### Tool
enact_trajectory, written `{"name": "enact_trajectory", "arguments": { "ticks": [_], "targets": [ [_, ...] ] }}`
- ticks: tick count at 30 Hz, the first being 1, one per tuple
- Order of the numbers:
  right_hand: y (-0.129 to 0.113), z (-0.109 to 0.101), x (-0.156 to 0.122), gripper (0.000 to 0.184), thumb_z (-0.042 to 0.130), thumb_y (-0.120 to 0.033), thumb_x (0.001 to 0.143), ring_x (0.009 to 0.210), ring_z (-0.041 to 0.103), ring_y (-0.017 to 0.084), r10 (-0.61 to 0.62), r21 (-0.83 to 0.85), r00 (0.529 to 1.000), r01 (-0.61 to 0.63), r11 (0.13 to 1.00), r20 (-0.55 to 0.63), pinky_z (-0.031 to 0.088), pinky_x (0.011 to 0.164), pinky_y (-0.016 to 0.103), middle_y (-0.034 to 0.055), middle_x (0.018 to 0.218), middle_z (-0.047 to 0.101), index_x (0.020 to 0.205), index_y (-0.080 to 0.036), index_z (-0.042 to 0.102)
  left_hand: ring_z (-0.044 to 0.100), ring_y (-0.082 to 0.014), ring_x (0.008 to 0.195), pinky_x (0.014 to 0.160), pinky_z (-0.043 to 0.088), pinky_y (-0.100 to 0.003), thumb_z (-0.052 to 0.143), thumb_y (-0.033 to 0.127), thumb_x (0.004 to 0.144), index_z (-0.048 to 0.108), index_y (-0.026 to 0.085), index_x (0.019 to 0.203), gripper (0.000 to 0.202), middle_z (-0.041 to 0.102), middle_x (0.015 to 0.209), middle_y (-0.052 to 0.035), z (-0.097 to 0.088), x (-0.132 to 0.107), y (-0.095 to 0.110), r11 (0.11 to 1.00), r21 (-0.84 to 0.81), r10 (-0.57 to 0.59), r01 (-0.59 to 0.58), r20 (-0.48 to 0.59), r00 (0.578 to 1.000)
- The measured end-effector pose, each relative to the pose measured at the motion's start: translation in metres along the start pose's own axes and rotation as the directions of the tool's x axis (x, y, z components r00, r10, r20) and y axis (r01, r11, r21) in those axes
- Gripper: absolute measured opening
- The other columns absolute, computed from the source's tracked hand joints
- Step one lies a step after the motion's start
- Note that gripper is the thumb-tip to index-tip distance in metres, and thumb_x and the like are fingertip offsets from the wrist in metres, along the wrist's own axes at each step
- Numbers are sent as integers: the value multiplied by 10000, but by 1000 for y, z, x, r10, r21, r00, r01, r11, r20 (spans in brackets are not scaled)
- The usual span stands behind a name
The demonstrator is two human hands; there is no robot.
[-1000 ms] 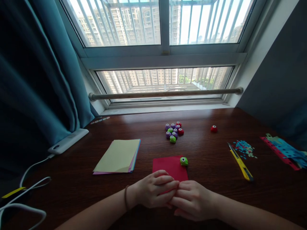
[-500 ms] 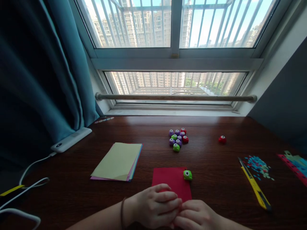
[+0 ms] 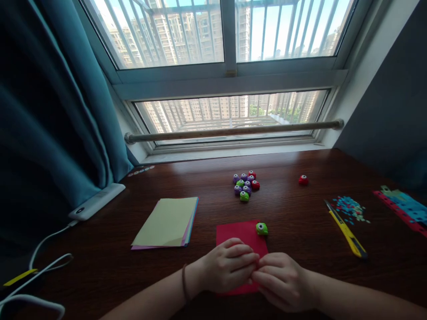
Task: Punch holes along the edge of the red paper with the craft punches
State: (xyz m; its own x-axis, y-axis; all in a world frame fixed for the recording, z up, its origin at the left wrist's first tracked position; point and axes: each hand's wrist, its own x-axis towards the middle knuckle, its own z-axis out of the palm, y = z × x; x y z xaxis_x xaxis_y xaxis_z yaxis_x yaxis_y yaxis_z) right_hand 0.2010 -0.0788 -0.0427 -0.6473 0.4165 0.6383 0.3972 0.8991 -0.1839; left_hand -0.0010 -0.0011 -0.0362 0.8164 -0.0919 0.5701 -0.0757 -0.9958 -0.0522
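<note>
My left hand (image 3: 230, 266) is closed, its fingers curled over the lower part of a red sheet of paper (image 3: 231, 232). My right hand (image 3: 284, 279) meets it at the fingertips, also closed. Whatever lies between the fingers is hidden by them. Beside the hands, a small green craft punch (image 3: 262, 229) rests at the sheet's upper right corner.
Several purple, red and green punches (image 3: 244, 196) cluster farther back; one red punch (image 3: 303, 180) stands apart. A paper stack (image 3: 167, 222) lies left. To the right are a yellow utility knife (image 3: 348, 233), paper bits (image 3: 348, 208) and punched sheets (image 3: 403, 209).
The view has tilted and shifted, so more of my right forearm shows. Both hands stay together over the red paper, and the red sheet's lower edge now shows below them.
</note>
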Motion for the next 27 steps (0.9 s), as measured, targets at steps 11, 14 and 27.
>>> {"name": "enact_trajectory", "arguments": {
  "ticks": [11, 14, 27],
  "targets": [
    [1, 4, -7, 200, 450, -91, 812, 574, 556, 152, -78, -134, 997, 76, 988, -11, 485, 562, 280, 48, 639, 585, 988, -82, 546, 551, -158, 976, 937, 405, -295, 514, 205, 902, 614, 126, 953, 138, 654, 1060, -54, 5, 2, 6, 1000, 10, 2, -2, -31, 1000],
    [2, 4, -6, 205, 434, -81, 810, 568, 554, 149, -101, -147, 995, 97, 984, -21, 488, 564, 279, 47, 630, 579, 982, -71, 545, 549, -159, 976, 930, 407, -295, 496, 206, 912, 610, 122, 961, 150, 657, 1054, -54, 5, 3, 6, 1000, -2, -15, 15, -30, 999],
    [5, 4, -15, 161, 475, -102, 826, 634, 576, 143, -94, -146, 996, 92, 985, -7, 506, 617, 259, 51, 644, 586, 926, -96, 601, 539, -162, 972, 932, 396, -311, 480, 192, 920, 617, 112, 946, 161, 643, 1087, -43, 3, 7, 6, 999, 40, 9, -10, 2, 1000]
  ]
}}
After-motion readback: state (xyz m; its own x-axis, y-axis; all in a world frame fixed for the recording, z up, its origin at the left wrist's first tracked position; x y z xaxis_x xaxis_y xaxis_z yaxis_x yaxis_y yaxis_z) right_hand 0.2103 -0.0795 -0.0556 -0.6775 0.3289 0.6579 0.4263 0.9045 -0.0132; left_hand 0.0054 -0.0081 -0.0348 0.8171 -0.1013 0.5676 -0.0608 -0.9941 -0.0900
